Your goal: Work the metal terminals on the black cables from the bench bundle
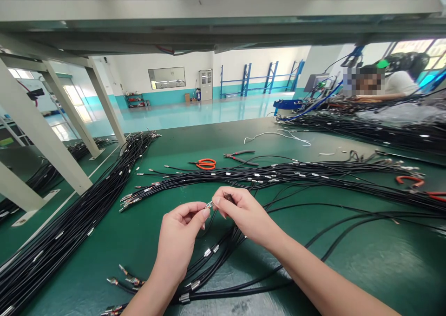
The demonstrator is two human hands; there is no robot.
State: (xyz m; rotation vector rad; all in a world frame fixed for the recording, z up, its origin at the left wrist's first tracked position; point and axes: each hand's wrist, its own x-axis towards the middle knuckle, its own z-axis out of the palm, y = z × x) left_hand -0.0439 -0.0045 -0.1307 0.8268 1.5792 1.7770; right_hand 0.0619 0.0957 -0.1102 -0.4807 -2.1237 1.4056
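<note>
Between my two hands, above the middle of the green bench, is a small silvery metal connector (209,205). My left hand (181,230) pinches it between thumb and index finger. The fingers of my right hand (244,211) are closed at its other end, and a dark brown bit shows among them. What that bit is, I cannot make out. Below my hands lies a bunch of black cables (209,272) with silvery sleeves on them. Stripped cable ends with coloured wires (130,279) stick out beside my left forearm.
A long bundle of black cables (278,172) crosses the green bench (393,265) beyond my hands. Orange-handled scissors (206,163) and cutting pliers (242,158) lie behind it. Another bundle (80,209) runs along the left, near white posts (45,125). A co-worker (397,83) sits at the far right.
</note>
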